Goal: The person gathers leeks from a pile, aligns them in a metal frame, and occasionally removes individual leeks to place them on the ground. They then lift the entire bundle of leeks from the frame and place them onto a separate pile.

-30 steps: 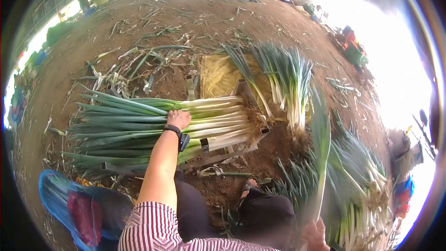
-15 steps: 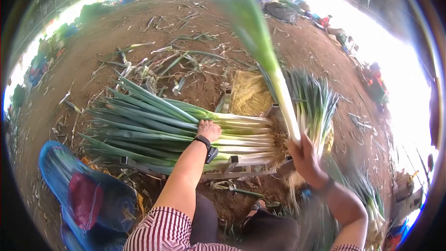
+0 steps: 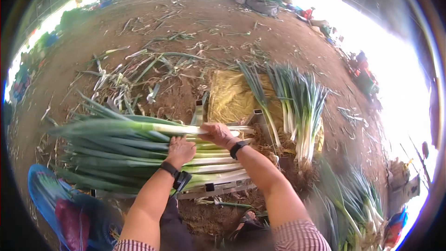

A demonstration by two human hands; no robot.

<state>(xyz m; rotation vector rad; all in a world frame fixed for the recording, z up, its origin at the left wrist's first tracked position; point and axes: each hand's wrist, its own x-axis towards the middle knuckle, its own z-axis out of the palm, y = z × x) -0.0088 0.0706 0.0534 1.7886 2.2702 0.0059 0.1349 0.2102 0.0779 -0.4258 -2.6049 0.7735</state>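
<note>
Lying over the top of the bunch is one thick green onion (image 3: 144, 125), its leaves to the left and blurred, its pale shank in my closed right hand (image 3: 216, 135). My left hand (image 3: 181, 151) lies palm down on the bunch of green onions (image 3: 116, 151), just below that stalk, fingers spread over the stems. The bunch rests sideways in a low metal frame (image 3: 218, 189), white ends and roots toward the right. My right forearm hides part of the root ends.
Beyond the frame a yellow sack (image 3: 227, 95) lies on the soil, with loose upright green onions (image 3: 302, 107) on its right side. More green onions (image 3: 357, 204) lie at lower right. A blue bag (image 3: 42, 190) stands at lower left. Leaf scraps (image 3: 121, 79) litter the ground ahead.
My right hand has brought the raised green onion down and left, from upright to lying across the bunch. My left hand stays on the bunch. The view has shifted slightly.
</note>
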